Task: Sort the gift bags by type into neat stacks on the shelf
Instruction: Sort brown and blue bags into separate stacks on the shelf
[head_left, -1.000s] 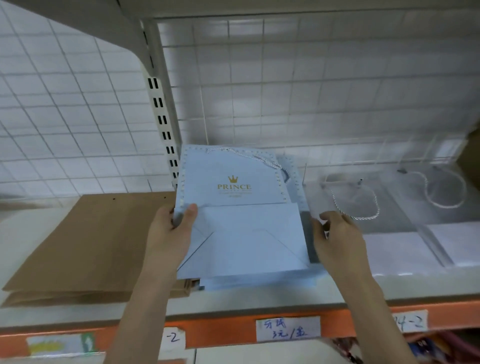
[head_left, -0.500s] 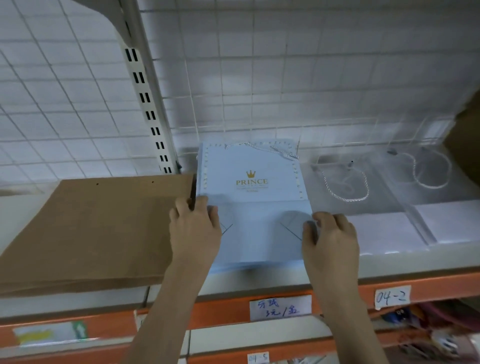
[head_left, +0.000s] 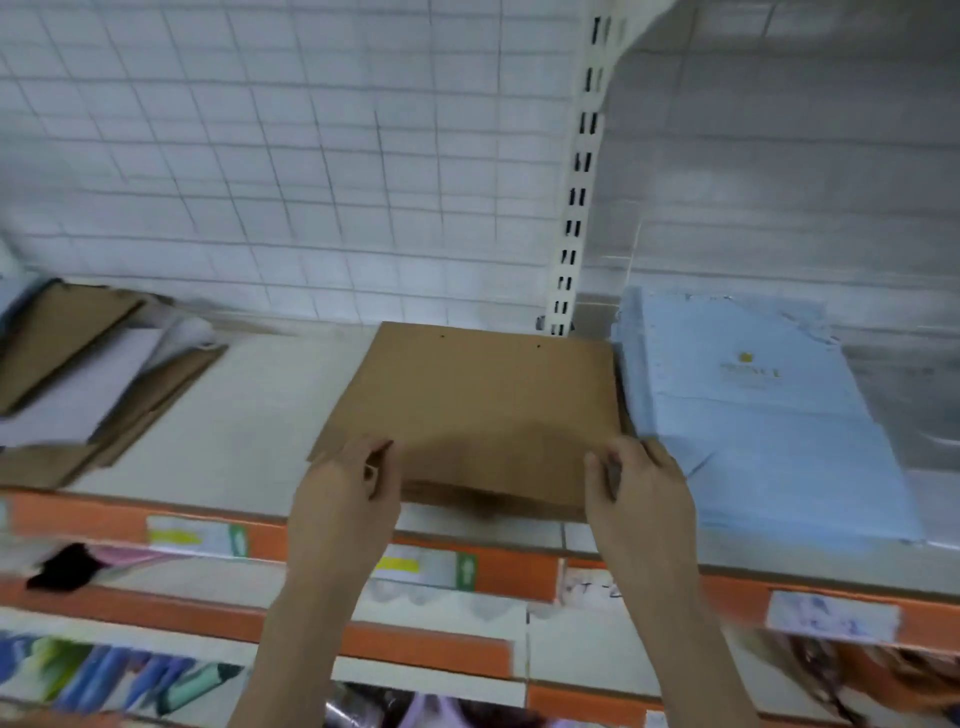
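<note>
A stack of flat brown kraft bags (head_left: 478, 400) lies in the middle of the shelf (head_left: 249, 415). My left hand (head_left: 348, 488) grips its near left corner, thumb on top. My right hand (head_left: 636, 488) grips its near right corner the same way. Right beside it, past the white upright, lies a stack of light blue bags (head_left: 753, 415) with a gold crown print. At the far left sits a loose, skewed pile of brown and white bags (head_left: 88, 384).
A white slotted upright (head_left: 579, 182) stands behind the gap between the brown and blue stacks. A wire grid back panel (head_left: 260, 156) closes the rear. The orange shelf edge (head_left: 519, 571) carries price labels. Lower shelves hold coloured goods (head_left: 119, 675).
The view has swung left. Both hands left the blue stack and now hold the near corners of the brown stack, which sits squarer beside the blue one.
</note>
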